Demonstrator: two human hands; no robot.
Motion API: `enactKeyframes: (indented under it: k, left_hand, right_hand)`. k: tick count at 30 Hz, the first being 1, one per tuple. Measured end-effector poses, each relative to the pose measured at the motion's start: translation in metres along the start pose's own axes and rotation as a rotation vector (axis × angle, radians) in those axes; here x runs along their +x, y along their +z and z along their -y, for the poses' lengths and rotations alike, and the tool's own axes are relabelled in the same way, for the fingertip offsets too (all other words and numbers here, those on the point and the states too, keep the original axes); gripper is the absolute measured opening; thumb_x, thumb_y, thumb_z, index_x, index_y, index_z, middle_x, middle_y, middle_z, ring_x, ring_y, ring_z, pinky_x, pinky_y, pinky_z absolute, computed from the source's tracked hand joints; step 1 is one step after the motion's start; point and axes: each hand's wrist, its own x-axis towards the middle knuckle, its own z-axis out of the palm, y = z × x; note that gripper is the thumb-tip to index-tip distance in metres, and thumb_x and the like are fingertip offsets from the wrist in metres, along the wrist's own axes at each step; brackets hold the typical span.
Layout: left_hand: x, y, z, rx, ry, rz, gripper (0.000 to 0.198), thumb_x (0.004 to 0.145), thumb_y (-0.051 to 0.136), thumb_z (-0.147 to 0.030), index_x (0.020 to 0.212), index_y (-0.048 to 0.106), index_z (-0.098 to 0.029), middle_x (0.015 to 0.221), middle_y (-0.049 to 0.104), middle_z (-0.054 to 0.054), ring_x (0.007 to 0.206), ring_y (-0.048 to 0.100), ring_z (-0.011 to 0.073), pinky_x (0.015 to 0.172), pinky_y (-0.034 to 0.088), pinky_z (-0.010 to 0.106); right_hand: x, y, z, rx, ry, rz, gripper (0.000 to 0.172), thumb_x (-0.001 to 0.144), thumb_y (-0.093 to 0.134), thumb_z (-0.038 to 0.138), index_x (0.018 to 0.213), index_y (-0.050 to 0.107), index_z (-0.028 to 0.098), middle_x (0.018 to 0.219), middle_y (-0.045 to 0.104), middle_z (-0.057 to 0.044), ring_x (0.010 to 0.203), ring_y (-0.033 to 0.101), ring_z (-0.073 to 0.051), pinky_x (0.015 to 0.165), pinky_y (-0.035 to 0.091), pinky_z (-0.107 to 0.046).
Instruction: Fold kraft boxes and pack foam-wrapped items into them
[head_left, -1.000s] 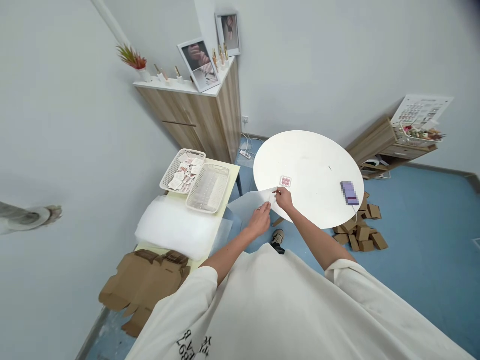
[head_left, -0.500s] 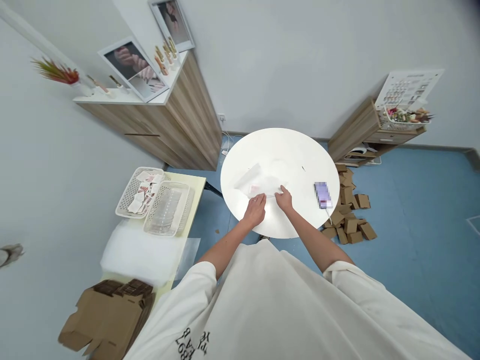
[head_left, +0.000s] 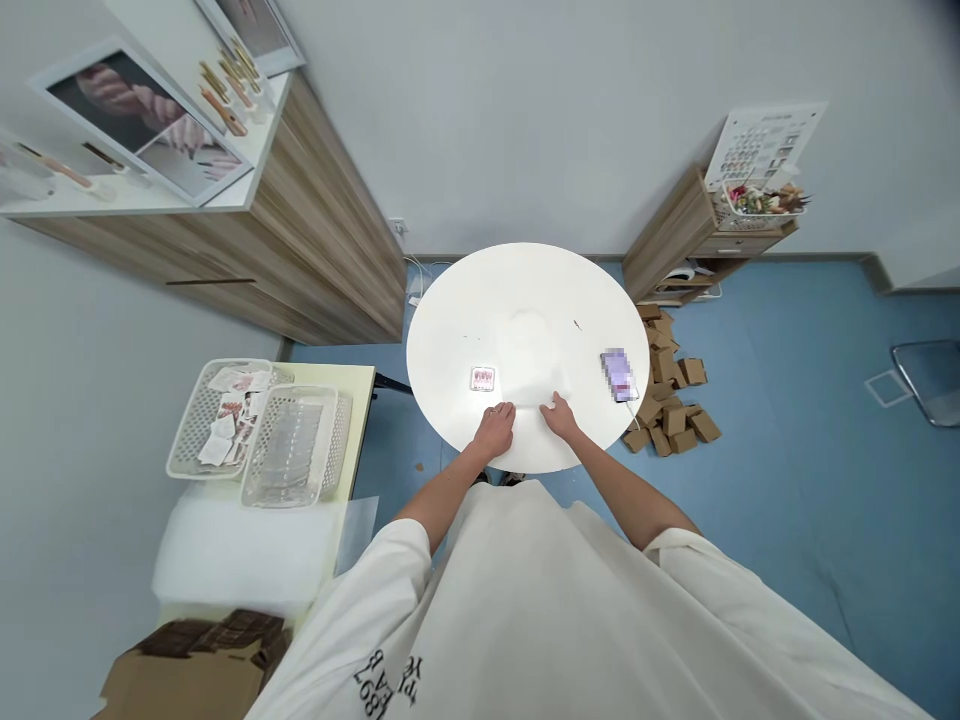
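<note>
The left hand (head_left: 495, 428) and right hand (head_left: 559, 415) rest at the near edge of the round white table (head_left: 517, 290). I cannot tell whether they grip anything. The small square pink packet (head_left: 482, 378) lies just beyond the left hand.

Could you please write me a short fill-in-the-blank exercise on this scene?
The left hand and right hand rest on a ____ white table.
The small pink packet lies nearest the ____ hand.
The phone lies toward the table's ____ edge.
The small cardboard boxes lie on a ____ floor.
Missing words: round, left, right, blue.
</note>
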Motion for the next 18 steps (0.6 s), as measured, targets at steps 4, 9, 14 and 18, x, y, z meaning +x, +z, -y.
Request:
enactKeyframes:
  k: [4, 9, 14, 18]
  left_hand:
    - [-0.004, 0.007, 0.007, -0.011, -0.012, 0.076, 0.06, 0.084, 0.046, -0.01, 0.143, 0.042, -0.016, 0.145, 0.047, 0.018, 0.136, 0.043, 0.0303, 0.109, 0.034, 0.047]
    - [-0.006, 0.009, 0.018, -0.01, -0.074, 0.115, 0.049, 0.083, 0.047, -0.009, 0.131, 0.051, -0.017, 0.15, 0.044, 0.015, 0.136, 0.042, 0.0298, 0.107, 0.037, 0.045]
    - [0.018, -0.01, 0.051, 0.006, -0.231, -0.017, 0.05, 0.084, 0.046, -0.007, 0.133, 0.048, -0.015, 0.156, 0.037, 0.018, 0.144, 0.035, 0.0324, 0.112, 0.033, 0.049]
    - [0.045, -0.026, 0.086, 0.008, -0.223, -0.066, 0.05, 0.083, 0.045, -0.003, 0.13, 0.05, -0.018, 0.159, 0.034, 0.016, 0.149, 0.026, 0.0307, 0.115, 0.027, 0.052]
  right_hand:
    - [-0.008, -0.003, -0.008, -0.059, 0.023, 0.164, 0.063, 0.087, 0.052, 0.029, 0.148, 0.044, 0.015, 0.099, 0.073, -0.009, 0.092, 0.067, -0.023, 0.088, 0.052, -0.035]
    - [-0.012, 0.003, 0.001, -0.194, -0.043, 0.185, 0.043, 0.092, 0.048, 0.025, 0.132, 0.06, 0.019, 0.112, 0.07, -0.011, 0.102, 0.064, -0.025, 0.091, 0.05, -0.036]
    - [-0.006, 0.008, 0.013, -0.322, -0.195, 0.155, 0.04, 0.092, 0.049, 0.022, 0.13, 0.062, 0.02, 0.136, 0.056, -0.013, 0.122, 0.055, -0.029, 0.1, 0.045, -0.04]
    - [-0.005, 0.008, 0.015, -0.432, -0.224, 0.201, 0.042, 0.095, 0.047, 0.022, 0.134, 0.059, 0.02, 0.145, 0.049, -0.013, 0.129, 0.048, -0.031, 0.104, 0.042, -0.044]
